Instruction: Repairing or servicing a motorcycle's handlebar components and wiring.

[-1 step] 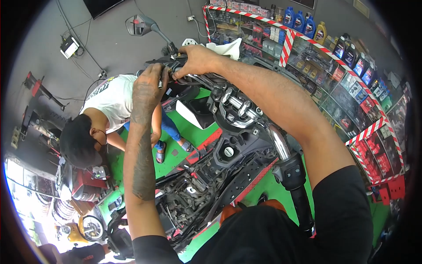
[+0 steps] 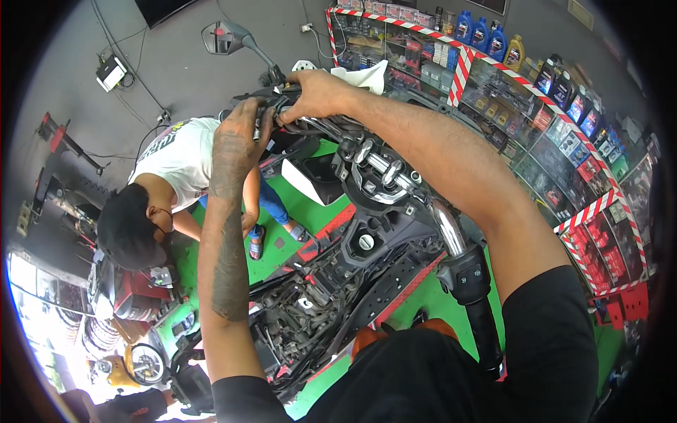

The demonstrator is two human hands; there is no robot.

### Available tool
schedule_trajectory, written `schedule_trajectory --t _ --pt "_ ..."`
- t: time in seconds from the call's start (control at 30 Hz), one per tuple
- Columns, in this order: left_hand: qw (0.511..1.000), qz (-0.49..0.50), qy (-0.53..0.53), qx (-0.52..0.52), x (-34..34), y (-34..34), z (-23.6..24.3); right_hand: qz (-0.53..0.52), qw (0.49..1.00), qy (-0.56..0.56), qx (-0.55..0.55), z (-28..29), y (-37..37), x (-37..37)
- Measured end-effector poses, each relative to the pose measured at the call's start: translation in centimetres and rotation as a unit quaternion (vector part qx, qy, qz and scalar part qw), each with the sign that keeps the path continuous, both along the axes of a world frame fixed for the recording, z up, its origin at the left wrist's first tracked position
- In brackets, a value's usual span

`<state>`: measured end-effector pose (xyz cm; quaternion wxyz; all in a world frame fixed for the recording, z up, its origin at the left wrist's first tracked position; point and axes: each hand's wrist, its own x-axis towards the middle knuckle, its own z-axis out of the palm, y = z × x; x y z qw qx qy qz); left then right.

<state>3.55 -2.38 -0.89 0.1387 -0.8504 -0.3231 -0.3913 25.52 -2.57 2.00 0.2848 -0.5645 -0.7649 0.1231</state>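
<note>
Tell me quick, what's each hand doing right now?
Left hand: closed, holding a shiny metal piece.
Right hand: partly curled at the bike, by the mirror stem; cannot tell whether it holds anything.

The motorcycle [image 2: 352, 264] stands in the middle, handlebar [image 2: 446, 224] running from near right to far left, left hand [image 2: 241, 130] beside right hand [image 2: 317, 95] at its far end, mirror [image 2: 224, 39] beyond them, co-worker [image 2: 176, 156] at left, bottles [image 2: 497, 44] atop shelves [image 2: 462, 74] at right.

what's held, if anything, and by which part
Left hand holds a silver rod, lower end exposed, gripped part mostly hidden; right hand: cannot tell.
</note>
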Motion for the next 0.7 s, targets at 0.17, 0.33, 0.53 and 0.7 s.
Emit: schedule_trajectory --t 0.17,0.33,0.53,0.7 --pt "0.998 -0.058 0.004 0.001 -0.1 0.0 -0.3 0.012 1.000 0.000 -0.014 1.0 -0.7 -0.2" --pt "0.999 -0.034 -0.010 0.029 0.3 0.2 -1.1 0.013 1.000 -0.009 0.002 0.5 -0.2 0.2" --pt "0.998 -0.064 -0.014 -0.005 0.1 -0.6 -0.7 -0.004 1.000 -0.012 -0.015 0.2 -0.1 0.0" --pt "0.999 -0.051 0.013 0.011 0.1 0.0 -1.1 0.012 1.000 -0.017 -0.008 0.2 0.2 0.2"
